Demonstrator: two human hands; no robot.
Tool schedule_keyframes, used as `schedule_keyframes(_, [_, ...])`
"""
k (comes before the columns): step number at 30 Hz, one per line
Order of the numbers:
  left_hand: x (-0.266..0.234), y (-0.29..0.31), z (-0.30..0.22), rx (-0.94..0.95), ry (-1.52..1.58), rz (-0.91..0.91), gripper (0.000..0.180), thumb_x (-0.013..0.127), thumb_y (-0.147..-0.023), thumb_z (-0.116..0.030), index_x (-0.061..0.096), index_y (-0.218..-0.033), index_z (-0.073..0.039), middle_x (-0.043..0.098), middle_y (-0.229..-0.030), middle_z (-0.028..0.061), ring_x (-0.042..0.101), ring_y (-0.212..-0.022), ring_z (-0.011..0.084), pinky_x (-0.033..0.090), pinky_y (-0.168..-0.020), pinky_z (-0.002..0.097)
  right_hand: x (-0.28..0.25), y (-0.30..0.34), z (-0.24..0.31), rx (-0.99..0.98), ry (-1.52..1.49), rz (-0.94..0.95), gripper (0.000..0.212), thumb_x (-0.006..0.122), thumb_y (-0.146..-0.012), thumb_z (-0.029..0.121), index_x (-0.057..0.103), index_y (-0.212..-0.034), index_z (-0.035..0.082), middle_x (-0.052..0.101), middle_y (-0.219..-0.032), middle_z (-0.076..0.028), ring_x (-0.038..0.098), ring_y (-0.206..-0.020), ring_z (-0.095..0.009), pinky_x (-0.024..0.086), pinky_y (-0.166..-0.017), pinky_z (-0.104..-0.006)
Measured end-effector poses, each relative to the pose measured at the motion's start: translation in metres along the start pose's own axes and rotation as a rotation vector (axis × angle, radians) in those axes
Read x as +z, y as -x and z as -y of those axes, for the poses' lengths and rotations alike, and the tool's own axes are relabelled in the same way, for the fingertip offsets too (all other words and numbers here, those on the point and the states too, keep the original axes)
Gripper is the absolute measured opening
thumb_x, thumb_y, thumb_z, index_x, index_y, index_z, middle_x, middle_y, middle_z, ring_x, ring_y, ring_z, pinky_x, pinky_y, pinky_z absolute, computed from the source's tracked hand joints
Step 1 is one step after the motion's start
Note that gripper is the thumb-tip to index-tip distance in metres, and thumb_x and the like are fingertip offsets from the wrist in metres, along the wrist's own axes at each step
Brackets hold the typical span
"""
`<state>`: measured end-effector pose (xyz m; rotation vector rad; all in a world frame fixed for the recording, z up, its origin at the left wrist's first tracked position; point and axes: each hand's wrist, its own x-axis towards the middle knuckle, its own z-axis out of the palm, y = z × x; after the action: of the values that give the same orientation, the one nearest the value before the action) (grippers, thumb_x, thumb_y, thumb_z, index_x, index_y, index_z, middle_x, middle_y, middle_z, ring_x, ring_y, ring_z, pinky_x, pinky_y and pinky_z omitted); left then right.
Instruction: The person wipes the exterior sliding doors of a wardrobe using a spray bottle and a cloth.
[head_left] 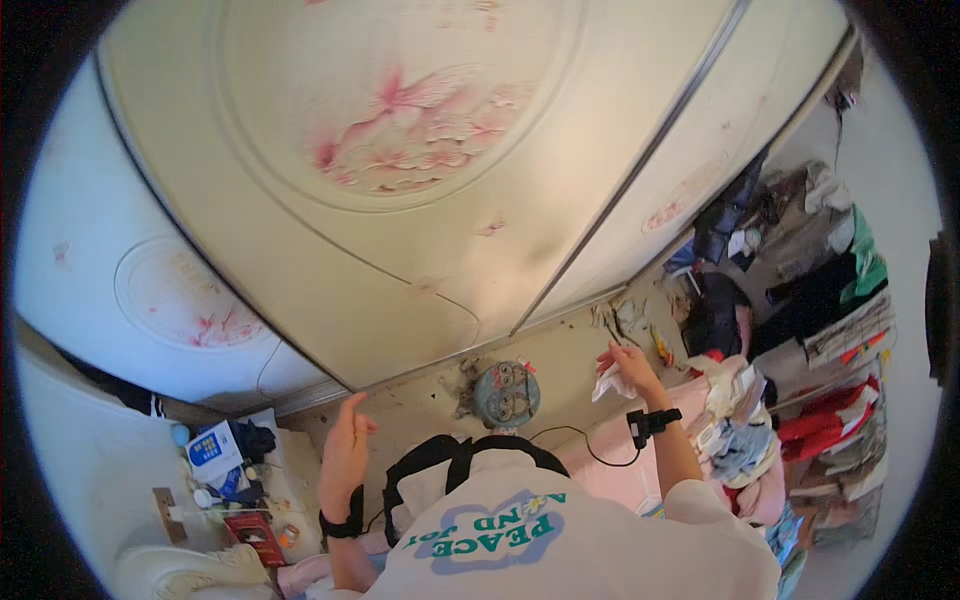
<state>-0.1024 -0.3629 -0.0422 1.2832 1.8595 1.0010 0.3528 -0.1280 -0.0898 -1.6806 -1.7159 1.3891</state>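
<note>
My left hand (346, 445) is raised at the lower left with its fingers stretched out and nothing in it. A black band circles that wrist. My right hand (630, 368) holds a crumpled white tissue or cloth (608, 383), which hangs below the fingers. On my right wrist sits a black strap with a small box-like device (645, 427). Between the hands, lower down, stands a round blue-grey stool (507, 395) with a cartoon owl pattern. Neither hand touches it.
A cream wardrobe with sliding doors (480, 260) fills the far side. Scraps of litter (625, 315) lie by its right foot. Piled clothes (745, 430) and a crowded clothes rack (825, 270) stand to the right. A cluttered white surface with a box (214, 450) is at left.
</note>
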Motion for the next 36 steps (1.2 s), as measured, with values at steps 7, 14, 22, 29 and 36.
schedule_keyframes(7, [0.042,-0.032,-0.047,0.029,0.069,0.092,0.034,0.032,-0.097,-0.022,0.042,-0.123,-0.002,0.058,-0.078,0.0087,0.056,-0.072,0.0190,0.044,-0.071,0.0298,-0.009,0.029,-0.025,0.080,-0.421,-0.173,0.051,0.043,-0.093,0.040,0.061,-0.089,-0.008,0.065,-0.075,-0.014,0.060,-0.067,-0.018,0.047,-0.064,-0.0286])
schedule_keyframes(14, [0.093,-0.070,-0.091,0.018,-0.028,0.350,0.035,0.031,-0.097,-0.022,0.040,-0.125,-0.003,0.058,-0.077,0.0078,0.054,-0.064,0.0163,0.044,-0.064,0.0284,-0.022,0.031,-0.065,0.112,-0.573,-0.344,0.047,0.046,-0.092,0.036,0.062,-0.086,-0.008,0.065,-0.075,-0.014,0.060,-0.067,-0.018,0.047,-0.063,-0.0280])
schedule_keyframes(22, [0.127,-0.093,-0.121,0.010,-0.018,0.606,0.033,0.032,-0.097,-0.021,0.041,-0.125,-0.005,0.060,-0.080,0.0084,0.054,-0.062,0.0152,0.044,-0.061,0.0276,-0.059,0.047,-0.111,0.097,-0.653,-0.542,0.047,0.045,-0.092,0.038,0.062,-0.085,-0.005,0.064,-0.077,-0.012,0.062,-0.069,-0.018,0.048,-0.063,-0.0272])
schedule_keyframes(29, [0.130,-0.127,-0.150,0.072,-0.199,0.707,0.033,0.032,-0.098,-0.021,0.044,-0.123,-0.004,0.059,-0.077,0.0077,0.054,-0.065,0.0147,0.045,-0.063,0.0270,-0.135,0.055,-0.115,0.010,-0.391,-0.655,0.043,0.048,-0.091,0.035,0.067,-0.084,-0.003,0.066,-0.075,-0.007,0.060,-0.068,-0.013,0.046,-0.065,-0.0259])
schedule_keyframes(36, [0.121,-0.163,-0.177,0.032,-0.525,0.947,0.034,0.035,-0.097,-0.024,0.045,-0.122,-0.003,0.058,-0.073,0.0091,0.055,-0.063,0.0161,0.044,-0.061,0.0273,-0.202,0.074,-0.116,0.011,-0.390,-0.680,0.039,0.044,-0.094,0.029,0.065,-0.088,-0.003,0.066,-0.081,-0.008,0.058,-0.074,-0.011,0.044,-0.070,-0.0227])
